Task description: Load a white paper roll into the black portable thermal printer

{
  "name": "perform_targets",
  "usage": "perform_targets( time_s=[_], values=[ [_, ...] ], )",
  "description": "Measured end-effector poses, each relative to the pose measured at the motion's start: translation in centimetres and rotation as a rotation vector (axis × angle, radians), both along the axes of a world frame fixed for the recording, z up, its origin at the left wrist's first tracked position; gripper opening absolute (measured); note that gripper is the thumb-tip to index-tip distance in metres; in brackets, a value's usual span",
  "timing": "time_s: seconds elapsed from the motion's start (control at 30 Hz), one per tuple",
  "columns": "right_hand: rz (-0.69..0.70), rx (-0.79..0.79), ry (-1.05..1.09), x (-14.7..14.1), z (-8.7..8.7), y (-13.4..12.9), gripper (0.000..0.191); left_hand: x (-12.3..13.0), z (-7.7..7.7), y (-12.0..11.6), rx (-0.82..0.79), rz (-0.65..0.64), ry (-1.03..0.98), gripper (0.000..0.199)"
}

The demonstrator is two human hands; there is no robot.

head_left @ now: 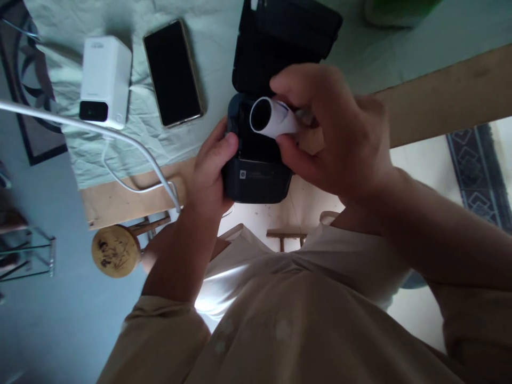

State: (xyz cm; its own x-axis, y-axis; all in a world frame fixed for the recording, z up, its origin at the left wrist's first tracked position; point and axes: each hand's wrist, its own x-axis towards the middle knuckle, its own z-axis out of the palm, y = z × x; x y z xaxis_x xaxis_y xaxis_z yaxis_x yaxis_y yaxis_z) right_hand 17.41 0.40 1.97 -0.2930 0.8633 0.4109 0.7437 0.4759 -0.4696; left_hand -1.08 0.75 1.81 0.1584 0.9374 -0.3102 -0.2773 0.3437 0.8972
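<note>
My left hand grips the left side of a black box-shaped device, which looks like a small portable printer. Its thumb presses near the upper rim. The device's black lid is swung open, away from me, and a small pale label shows on the front. Between the thumb and fingers of my right hand is a white paper roll. One dark, hollow end of the roll faces left, over the device's open compartment. Whether the roll touches the inside, I cannot tell.
On the green cloth lie a white power bank and a dark-screened phone. A white cable crosses the left side near my left wrist. Beyond the wooden table edge are a round stool and a patterned rug.
</note>
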Motion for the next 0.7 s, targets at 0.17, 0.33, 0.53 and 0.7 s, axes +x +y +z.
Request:
perform_targets(
  time_s=[0.17,0.33,0.53,0.7],
  values=[
    [0.069,0.052,0.082,-0.3,-0.7,0.2,0.021,0.1,-0.1,-0.2,0.007,0.041,0.012,0.030],
    [0.077,0.061,0.158,-0.3,-0.7,0.2,0.019,0.1,-0.3,-0.2,0.025,0.016,-0.044,0.028],
    [0.111,-0.093,0.270,0.3,0.4,-0.2,0.018,-0.5,-1.3,0.1,0.132,-0.103,-0.098,0.031],
    [0.267,-0.093,0.351,0.2,0.3,-0.2,0.025,-0.8,-1.9,0.2,0.161,-0.077,-0.088,0.029]
  ],
)
